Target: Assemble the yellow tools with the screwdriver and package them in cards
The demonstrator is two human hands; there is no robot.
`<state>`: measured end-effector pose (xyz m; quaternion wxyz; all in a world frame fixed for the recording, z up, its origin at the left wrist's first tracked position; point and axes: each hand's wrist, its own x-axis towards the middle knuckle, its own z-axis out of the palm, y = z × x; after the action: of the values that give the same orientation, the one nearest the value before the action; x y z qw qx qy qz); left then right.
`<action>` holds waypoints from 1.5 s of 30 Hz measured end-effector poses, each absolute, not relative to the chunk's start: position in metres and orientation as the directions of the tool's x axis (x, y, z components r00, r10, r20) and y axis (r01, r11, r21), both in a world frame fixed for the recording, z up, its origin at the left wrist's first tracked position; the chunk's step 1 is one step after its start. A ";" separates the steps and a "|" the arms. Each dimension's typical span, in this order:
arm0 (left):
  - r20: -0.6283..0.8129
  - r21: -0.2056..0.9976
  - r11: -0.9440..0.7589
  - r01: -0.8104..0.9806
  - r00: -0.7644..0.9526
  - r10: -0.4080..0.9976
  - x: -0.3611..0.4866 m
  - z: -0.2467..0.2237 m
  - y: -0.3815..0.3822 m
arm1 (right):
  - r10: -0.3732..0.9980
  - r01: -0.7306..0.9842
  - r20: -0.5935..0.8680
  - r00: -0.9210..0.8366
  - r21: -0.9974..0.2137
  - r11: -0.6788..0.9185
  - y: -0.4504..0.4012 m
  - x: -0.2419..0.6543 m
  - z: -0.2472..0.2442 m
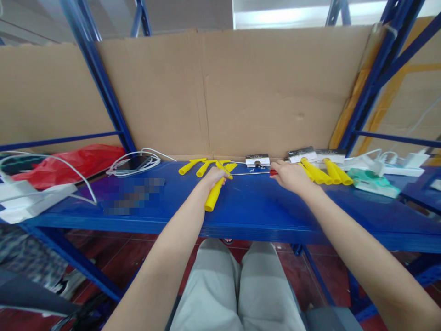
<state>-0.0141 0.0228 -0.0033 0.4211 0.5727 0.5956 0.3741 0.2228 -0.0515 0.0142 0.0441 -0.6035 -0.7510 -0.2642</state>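
Observation:
My left hand [216, 175] is closed around a yellow plastic tube-shaped piece [214, 196] with a narrower crosspiece at its far end. Closed on the red handle of a screwdriver [252, 173] is my right hand [288, 175]. The thin metal shaft runs leftward, its tip at the crosspiece; exact contact is too small to tell. Similar yellow pieces [189, 166] lie just left of my left hand, and several more [332, 172] rest to the right of my right hand. Between the hands, a small black-and-white box [257, 160] stands at the back, with tiny metal bits before it.
Cardboard panels [268, 92] line the back of the blue shelf [262, 211]. More black-and-white boxes [302, 154] stand at right, near a green packet [375, 183] and power strip [403, 171]. At left are a coiled white cable [151, 162], red bag [82, 163] and another power strip [37, 202].

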 end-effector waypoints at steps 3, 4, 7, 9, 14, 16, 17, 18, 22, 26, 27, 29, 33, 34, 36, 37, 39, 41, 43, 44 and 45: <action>-0.101 0.930 0.088 0.356 0.016 0.995 -0.015 -0.003 0.023 | 0.884 0.935 0.404 -0.234 0.342 0.091 -0.054 0.221 0.017; -0.101 0.929 0.088 0.359 0.017 0.995 -0.015 -0.003 0.023 | 0.877 0.933 0.415 -0.243 0.347 0.094 -0.054 0.221 0.017; -0.088 0.927 0.072 0.368 0.029 0.996 -0.015 -0.004 0.024 | 0.842 0.917 0.444 -0.307 0.376 0.136 -0.051 0.224 0.015; -0.081 0.928 0.062 0.368 0.036 0.996 -0.015 -0.004 0.024 | 0.829 0.903 0.442 -0.342 0.398 0.161 -0.049 0.226 0.013; -0.053 0.917 0.038 0.397 0.028 0.998 -0.014 -0.004 0.022 | 0.783 0.887 0.491 -0.382 0.434 0.160 -0.046 0.227 0.011; -0.035 0.914 0.022 0.404 0.025 0.999 -0.014 -0.005 0.023 | 0.762 0.887 0.521 -0.385 0.438 0.149 -0.046 0.226 0.012; -0.030 0.915 0.016 0.403 0.027 0.999 -0.014 -0.005 0.023 | 0.757 0.888 0.530 -0.382 0.438 0.141 -0.046 0.226 0.012; -0.026 0.916 0.011 0.400 0.031 0.999 -0.014 -0.006 0.024 | 0.755 0.890 0.537 -0.375 0.435 0.133 -0.046 0.225 0.012; -0.026 0.928 0.008 0.372 0.043 0.999 -0.014 -0.008 0.027 | 0.754 0.896 0.548 -0.362 0.428 0.119 -0.047 0.224 0.012; -0.059 0.934 0.035 0.356 0.054 0.997 -0.012 -0.006 0.024 | 0.760 0.889 0.537 -0.367 0.443 0.116 -0.048 0.222 0.017; -0.066 0.934 0.043 0.356 0.053 0.996 -0.011 -0.004 0.022 | 0.765 0.884 0.526 -0.371 0.452 0.119 -0.049 0.221 0.019; -0.072 0.933 0.053 0.356 0.041 0.997 -0.010 -0.002 0.020 | 0.779 0.873 0.498 -0.381 0.470 0.126 -0.049 0.219 0.024; -0.068 0.938 0.048 0.344 0.047 0.997 -0.009 -0.001 0.020 | 0.807 0.855 0.447 -0.384 0.502 0.129 -0.047 0.220 0.035; -0.066 0.936 0.044 0.349 0.051 0.997 -0.010 -0.002 0.021 | 0.810 0.845 0.433 -0.396 0.516 0.138 -0.045 0.221 0.036; -0.034 0.936 0.011 0.352 0.060 0.998 -0.010 -0.003 0.022 | 0.805 0.817 0.397 -0.441 0.549 0.177 -0.042 0.225 0.038; -0.013 0.930 -0.010 0.368 0.059 0.998 -0.011 -0.003 0.023 | 0.802 0.803 0.376 -0.463 0.561 0.201 -0.041 0.228 0.038; 0.036 0.908 -0.051 0.417 0.045 0.998 -0.011 -0.001 0.023 | 0.805 0.790 0.341 -0.486 0.564 0.238 -0.040 0.232 0.035; 0.083 0.875 -0.088 0.477 0.031 0.996 -0.012 0.003 0.023 | 0.820 0.808 0.333 -0.466 0.538 0.241 -0.042 0.234 0.030; 0.126 0.836 -0.127 0.534 0.039 0.991 -0.012 0.009 0.022 | 0.843 0.851 0.360 -0.400 0.488 0.195 -0.044 0.236 0.022; 0.144 0.813 -0.147 0.563 0.050 0.988 -0.013 0.012 0.021 | 0.857 0.874 0.374 -0.355 0.457 0.162 -0.045 0.236 0.018; 0.160 0.786 -0.166 0.595 0.063 0.985 -0.014 0.014 0.020 | 0.870 0.895 0.383 -0.310 0.427 0.131 -0.045 0.236 0.013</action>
<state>-0.0139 0.0203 0.0145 0.2740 0.6757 0.5847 0.3556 0.2364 -0.0455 0.0132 0.0207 -0.5869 -0.7518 -0.3000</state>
